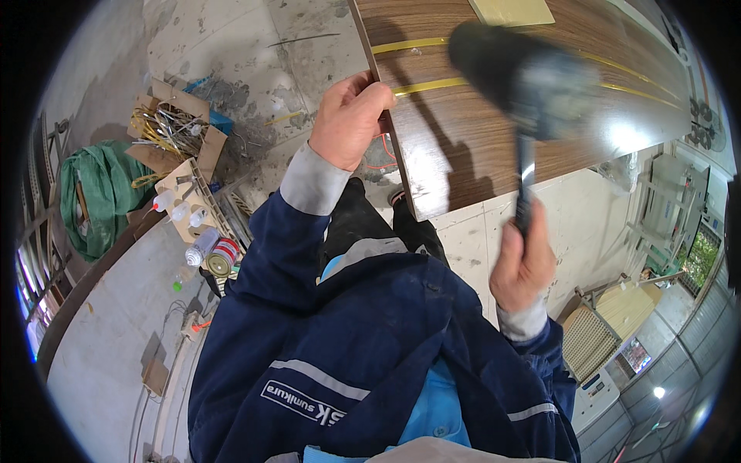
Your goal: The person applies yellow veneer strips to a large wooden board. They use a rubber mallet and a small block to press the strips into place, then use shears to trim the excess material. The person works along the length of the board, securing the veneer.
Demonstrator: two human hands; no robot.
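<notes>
My right hand [526,266] is wrapped round the dark handle of a mallet [494,65], whose big black head is blurred and raised over a brown wood-grain board [463,147]. Two narrow gold strips [432,85] run across this board. At its left edge my left hand [353,116] is closed, with thumb and forefinger against the edge by the end of the nearer strip. Its other fingers are partly hidden behind the edge. A pale yellow block [511,11] lies at the far side of the board.
To the left, a cardboard box [181,127] of metal and gold offcuts stands on the floor beside a green sack [104,193]. Small bottles [181,210] and a red can [222,257] sit nearer me. A wooden chair [610,324] is at the right.
</notes>
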